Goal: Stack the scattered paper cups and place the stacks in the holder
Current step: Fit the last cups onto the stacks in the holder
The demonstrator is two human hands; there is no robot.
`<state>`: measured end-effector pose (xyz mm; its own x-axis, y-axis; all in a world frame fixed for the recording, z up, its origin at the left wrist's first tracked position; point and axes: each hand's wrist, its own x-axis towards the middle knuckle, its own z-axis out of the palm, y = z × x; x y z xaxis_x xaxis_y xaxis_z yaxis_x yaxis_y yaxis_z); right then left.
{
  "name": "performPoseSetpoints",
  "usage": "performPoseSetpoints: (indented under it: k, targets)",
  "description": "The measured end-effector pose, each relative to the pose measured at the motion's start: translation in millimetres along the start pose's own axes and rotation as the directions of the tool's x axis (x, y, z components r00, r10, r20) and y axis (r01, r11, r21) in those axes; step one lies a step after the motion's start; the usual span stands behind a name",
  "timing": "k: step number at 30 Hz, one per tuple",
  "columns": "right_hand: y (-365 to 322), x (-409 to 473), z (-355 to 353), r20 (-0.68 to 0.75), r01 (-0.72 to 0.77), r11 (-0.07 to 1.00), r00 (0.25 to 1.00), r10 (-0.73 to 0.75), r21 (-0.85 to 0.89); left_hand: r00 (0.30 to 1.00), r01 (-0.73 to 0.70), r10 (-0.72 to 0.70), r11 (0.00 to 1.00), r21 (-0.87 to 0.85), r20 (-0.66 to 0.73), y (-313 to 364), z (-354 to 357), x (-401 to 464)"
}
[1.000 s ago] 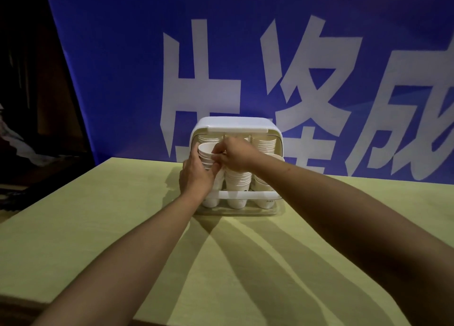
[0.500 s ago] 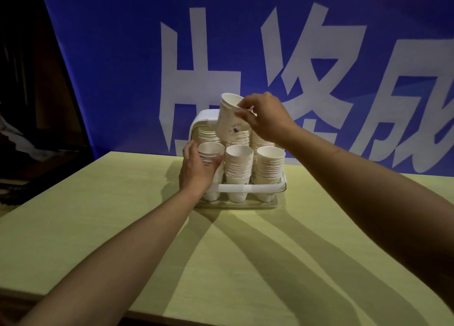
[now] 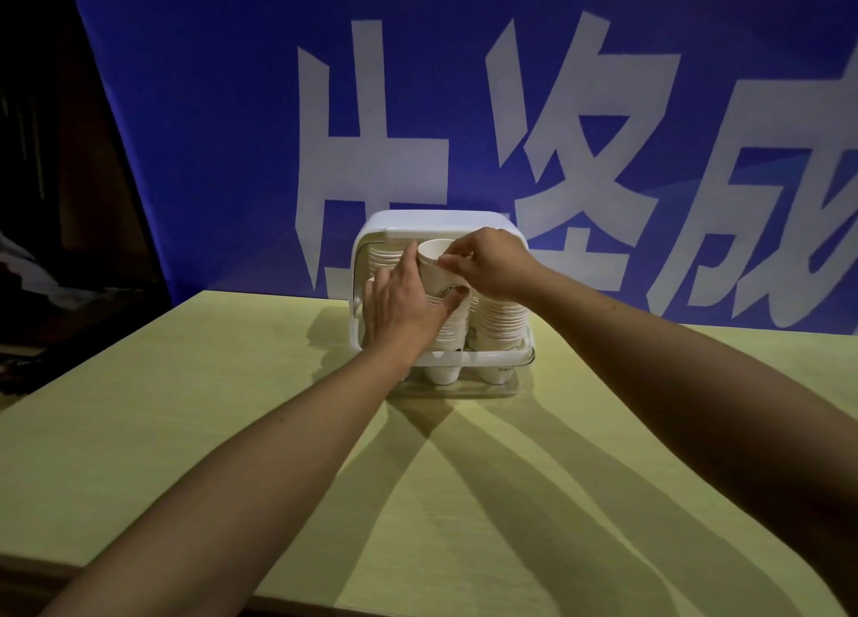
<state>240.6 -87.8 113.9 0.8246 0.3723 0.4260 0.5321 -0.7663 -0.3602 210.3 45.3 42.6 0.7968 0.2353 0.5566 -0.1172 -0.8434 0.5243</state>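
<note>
Half a second before, my right hand (image 3: 492, 263) had the paper cup (image 3: 438, 268) lifted clear above the holder (image 3: 441, 219); by this moment I had brought it down at the frame's centre onto the middle stack (image 3: 452, 328), fingers pinching its rim. My left hand (image 3: 401, 305) had shifted from the left stack to this one, fingers nearly straight against the cup's side, thumb across the stack below, gripping nothing. The right stack (image 3: 503, 324) stood just beside. The table (image 3: 185, 407) showed no loose cups, so I judged the task nearly finished, with only seating this cup remaining.
</note>
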Motion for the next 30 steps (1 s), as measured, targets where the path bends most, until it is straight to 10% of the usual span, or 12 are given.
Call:
performPoseSetpoints:
  k: [30]
  targets:
    - [19,-45,12,-0.242,0.19,0.962,0.942,-0.234,-0.194,0.995,0.08,-0.081,0.997,0.013,0.052,19,-3,-7]
